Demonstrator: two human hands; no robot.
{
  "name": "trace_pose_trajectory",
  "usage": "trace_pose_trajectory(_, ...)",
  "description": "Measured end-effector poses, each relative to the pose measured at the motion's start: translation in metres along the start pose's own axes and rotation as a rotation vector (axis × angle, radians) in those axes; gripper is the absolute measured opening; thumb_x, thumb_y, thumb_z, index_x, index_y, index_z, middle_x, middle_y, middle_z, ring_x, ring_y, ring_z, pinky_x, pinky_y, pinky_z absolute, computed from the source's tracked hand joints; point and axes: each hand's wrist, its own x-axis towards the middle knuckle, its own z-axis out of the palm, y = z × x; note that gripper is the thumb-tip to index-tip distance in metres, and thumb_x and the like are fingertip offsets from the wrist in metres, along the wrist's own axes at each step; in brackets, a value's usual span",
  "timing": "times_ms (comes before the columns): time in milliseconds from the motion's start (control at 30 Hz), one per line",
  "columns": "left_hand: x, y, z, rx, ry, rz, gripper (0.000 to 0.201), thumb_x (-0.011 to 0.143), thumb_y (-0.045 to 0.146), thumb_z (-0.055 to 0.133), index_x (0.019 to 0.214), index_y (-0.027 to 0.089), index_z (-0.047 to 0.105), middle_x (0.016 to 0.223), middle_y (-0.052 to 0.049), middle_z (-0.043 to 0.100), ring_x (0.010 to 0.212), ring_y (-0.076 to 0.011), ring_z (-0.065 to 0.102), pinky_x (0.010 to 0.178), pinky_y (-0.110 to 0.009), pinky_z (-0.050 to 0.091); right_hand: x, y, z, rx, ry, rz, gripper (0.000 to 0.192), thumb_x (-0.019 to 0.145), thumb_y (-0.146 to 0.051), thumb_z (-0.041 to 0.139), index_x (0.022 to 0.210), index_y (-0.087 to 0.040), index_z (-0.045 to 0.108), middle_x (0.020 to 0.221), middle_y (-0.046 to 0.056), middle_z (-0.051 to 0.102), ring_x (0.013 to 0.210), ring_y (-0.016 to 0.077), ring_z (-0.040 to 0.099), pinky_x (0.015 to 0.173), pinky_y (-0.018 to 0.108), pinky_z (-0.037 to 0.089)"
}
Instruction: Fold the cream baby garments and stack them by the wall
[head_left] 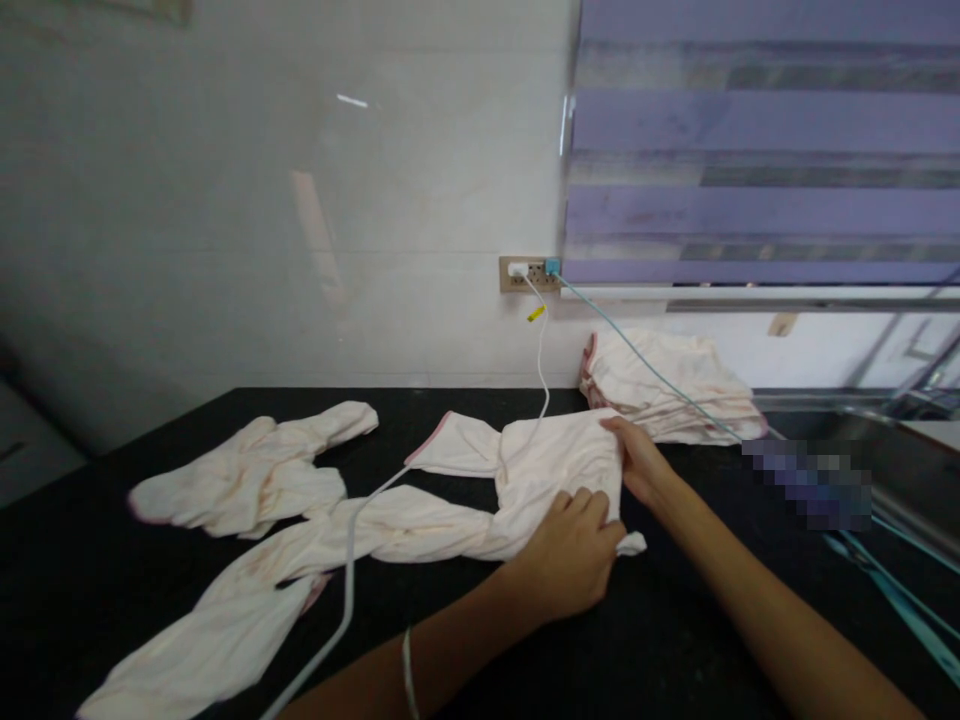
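Observation:
A cream-white cloth garment (540, 462) with pink edging lies partly spread on the black counter, a sleeve-like part pointing left. My left hand (574, 550) is closed on its lower right part, fingers curled into the fabric; its thumb is largely hidden. At the garment's upper right corner, my right hand (634, 455) pinches the edge between thumb and fingers. Left of my hands lie a twisted cream-white cloth piece (431, 525) and a crumpled cream-white garment (247, 475), touching or overlapping each other.
A stack of similar cloths (667, 385) stands at the back right by the wall. A white cable (349, 560) crosses the cloths from the wall socket (529, 274). A teal cord (637, 350) runs over the stack towards a blurred-out object (810, 485) near the metal sink (915, 470).

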Motion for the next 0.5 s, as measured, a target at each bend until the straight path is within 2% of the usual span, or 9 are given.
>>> trace_pose_trajectory(100,-0.002,0.011,-0.008,-0.054,0.000,0.230,0.015,0.096,0.030,0.054,0.104,0.019,0.063,0.103,-0.008,0.060,0.097,-0.0246,0.055,0.079,-0.039,0.040,0.011,0.001,-0.015,-0.232,-0.004,-0.003,0.013,0.077,-0.027,0.059,0.084,-0.018,0.065,0.071,0.007,0.073,0.070,0.0221,0.069,0.068,0.033,0.056)
trace_pose_trajectory(200,-0.002,0.021,-0.005,-0.119,-0.021,0.409,0.019,0.095,0.028,0.056,0.109,0.020,0.064,0.095,-0.005,0.062,0.090,-0.0215,0.056,0.075,-0.038,0.040,0.018,0.005,-0.028,-0.437,0.003,-0.024,0.013,0.077,-0.027,0.059,0.083,-0.017,0.065,0.070,0.008,0.071,0.068,0.0235,0.068,0.067,0.035,0.055)
trace_pose_trajectory(300,-0.001,0.028,0.001,-0.140,-0.031,0.449,0.023,0.093,0.029,0.058,0.112,0.019,0.065,0.093,-0.005,0.065,0.087,-0.0205,0.059,0.069,-0.037,0.039,0.020,0.007,-0.037,-0.562,0.041,-0.117,0.012,0.080,-0.027,0.061,0.089,-0.018,0.065,0.081,0.008,0.073,0.081,0.0240,0.068,0.075,0.035,0.053)
trace_pose_trajectory(367,0.002,0.032,0.003,-0.147,-0.022,0.459,0.022,0.093,0.030,0.058,0.111,0.018,0.065,0.092,-0.004,0.067,0.086,-0.0203,0.061,0.067,-0.036,0.040,0.020,0.006,-0.039,-0.696,0.058,-0.241,0.013,0.085,-0.024,0.059,0.096,-0.019,0.063,0.092,0.008,0.073,0.091,0.0236,0.067,0.083,0.034,0.050)
trace_pose_trajectory(500,0.015,0.048,0.005,-0.165,0.006,0.463,0.025,0.094,0.031,0.056,0.111,0.017,0.066,0.094,-0.005,0.071,0.086,-0.0198,0.065,0.065,-0.034,0.044,0.014,-0.001,-0.042,-1.278,-0.073,-0.460,0.018,0.096,-0.022,0.049,0.111,-0.018,0.057,0.100,0.013,0.072,0.096,0.0248,0.066,0.084,0.032,0.045)
